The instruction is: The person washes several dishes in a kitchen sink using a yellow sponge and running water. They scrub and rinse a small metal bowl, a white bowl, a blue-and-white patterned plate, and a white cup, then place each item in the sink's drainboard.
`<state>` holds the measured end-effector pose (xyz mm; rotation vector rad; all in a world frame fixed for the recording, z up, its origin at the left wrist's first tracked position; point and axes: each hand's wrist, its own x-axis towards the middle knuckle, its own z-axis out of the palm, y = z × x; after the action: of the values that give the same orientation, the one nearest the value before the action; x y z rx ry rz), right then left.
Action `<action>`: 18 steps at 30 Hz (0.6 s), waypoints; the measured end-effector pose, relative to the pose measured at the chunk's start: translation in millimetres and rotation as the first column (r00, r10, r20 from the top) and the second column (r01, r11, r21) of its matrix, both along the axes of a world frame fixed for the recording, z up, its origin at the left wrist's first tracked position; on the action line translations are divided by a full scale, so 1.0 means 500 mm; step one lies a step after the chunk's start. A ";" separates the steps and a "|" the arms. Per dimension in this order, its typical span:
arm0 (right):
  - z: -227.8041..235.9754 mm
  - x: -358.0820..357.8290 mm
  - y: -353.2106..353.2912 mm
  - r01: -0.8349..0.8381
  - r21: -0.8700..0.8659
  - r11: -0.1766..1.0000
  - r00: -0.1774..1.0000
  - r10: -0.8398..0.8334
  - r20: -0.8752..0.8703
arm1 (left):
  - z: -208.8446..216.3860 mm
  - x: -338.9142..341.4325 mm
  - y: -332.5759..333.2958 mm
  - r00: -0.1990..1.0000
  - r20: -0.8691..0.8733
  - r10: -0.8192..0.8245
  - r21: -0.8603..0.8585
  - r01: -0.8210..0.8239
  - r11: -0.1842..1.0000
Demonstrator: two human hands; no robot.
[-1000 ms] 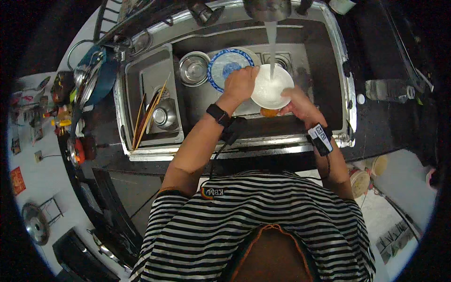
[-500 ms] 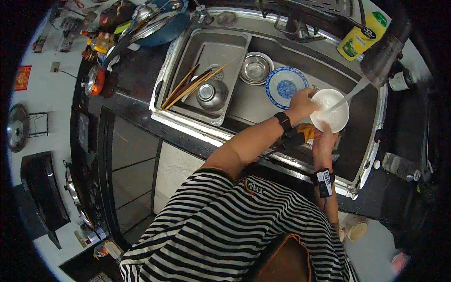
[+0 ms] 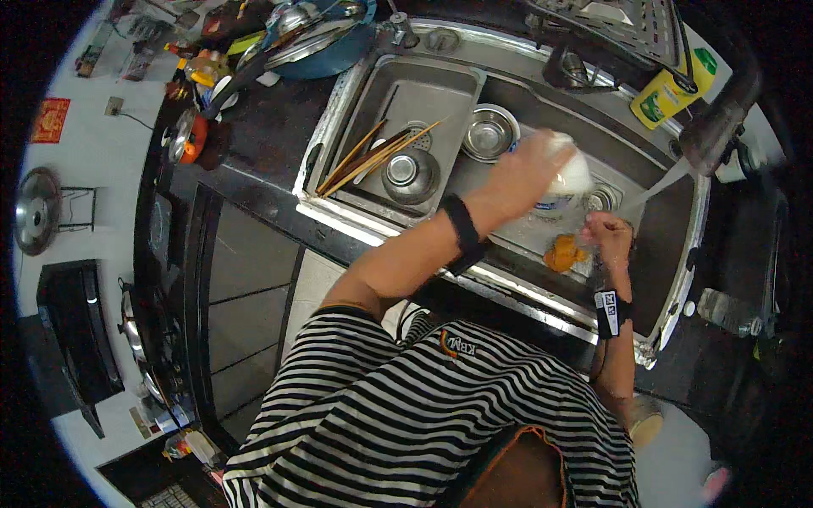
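My left hand (image 3: 532,169) grips a white bowl (image 3: 573,176) and holds it tipped on its side over the sink. Beneath that hand, only slivers of a blue-patterned white plate (image 3: 555,203) show. My right hand (image 3: 611,237) is apart from the bowl, beside the running water (image 3: 654,188). Its fingers are loosely bent, and I see nothing in them. An orange cloth or sponge (image 3: 561,254) lies on the sink floor just left of my right hand. Behind my left hand sits a round steel bowl (image 3: 489,134).
A steel tray (image 3: 461,80) in the sink's left side holds chopsticks (image 3: 373,161) and an upturned metal bowl (image 3: 410,176). The tap (image 3: 707,140) reaches in at the right. A yellow bottle (image 3: 669,97) stands behind the sink; a blue pan (image 3: 330,51) is at the back left.
My left hand has carried the white bowl slightly left, out of the water stream, and tipped it. My right hand has let go of the bowl. The view has shifted a little.
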<state>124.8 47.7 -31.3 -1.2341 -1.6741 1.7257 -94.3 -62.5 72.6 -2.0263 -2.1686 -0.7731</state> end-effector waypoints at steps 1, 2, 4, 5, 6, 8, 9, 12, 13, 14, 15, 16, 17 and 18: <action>0.004 0.005 -0.004 -0.065 0.012 0.998 0.997 0.064 0.052 | 0.007 -0.046 -0.011 0.996 -0.026 0.086 0.017 -0.086 0.996; 0.008 0.012 -0.010 -0.119 -0.035 0.992 0.986 0.122 0.112 | 0.012 -0.091 -0.027 0.980 -0.049 0.193 -0.045 -0.195 0.980; 0.010 0.019 -0.022 -0.291 0.092 0.952 0.947 0.274 0.165 | 0.015 -0.175 -0.068 0.901 -0.169 0.401 -0.194 -0.429 0.882; 0.010 0.019 -0.027 -0.372 0.196 0.907 0.915 0.322 0.243 | 0.015 -0.210 -0.099 0.898 -0.218 0.383 -0.171 -0.421 0.891; 0.009 0.016 -0.030 -0.447 0.266 0.854 0.878 0.362 0.313 | 0.015 -0.243 -0.124 0.888 -0.265 0.375 -0.107 -0.413 0.904; 0.005 0.002 -0.030 -0.468 0.322 0.823 0.855 0.329 0.400 | 0.000 -0.268 -0.165 0.870 -0.295 0.396 -0.146 -0.450 0.881; 0.003 -0.010 -0.027 -0.475 0.352 0.807 0.850 0.316 0.422 | -0.006 -0.278 -0.182 0.878 -0.317 0.360 -0.190 -0.430 0.882; -0.008 -0.056 -0.014 -0.516 0.392 0.762 0.826 0.323 0.461 | -0.035 -0.278 -0.216 0.890 -0.284 0.356 -0.338 -0.441 0.831; -0.014 -0.071 -0.010 -0.560 0.379 0.737 0.776 0.305 0.552 | -0.046 -0.276 -0.219 0.894 -0.275 0.354 -0.341 -0.435 0.833; -0.024 -0.087 -0.008 -0.603 0.381 0.701 0.730 0.292 0.618 | -0.059 -0.271 -0.224 0.893 -0.273 0.358 -0.350 -0.439 0.828; -0.035 -0.100 -0.007 -0.646 0.378 0.663 0.680 0.275 0.680 | -0.071 -0.270 -0.225 0.904 -0.277 0.326 -0.338 -0.409 0.848; -0.048 -0.108 -0.009 -0.687 0.447 0.573 0.667 0.254 0.700 | -0.082 -0.270 -0.227 0.907 -0.280 0.315 -0.351 -0.402 0.846; -0.064 -0.122 -0.008 -0.738 0.481 0.473 0.622 0.200 0.757 | -0.094 -0.268 -0.228 0.901 -0.291 0.321 -0.409 -0.420 0.810; -0.083 -0.136 -0.010 -0.794 0.492 0.358 0.568 0.147 0.810 | -0.102 -0.268 -0.231 0.905 -0.293 0.308 -0.402 -0.409 0.820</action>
<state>56.6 42.7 -72.7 -0.8162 -3.0787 0.3120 -228.5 -177.7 21.4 -1.6537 -2.6589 0.0147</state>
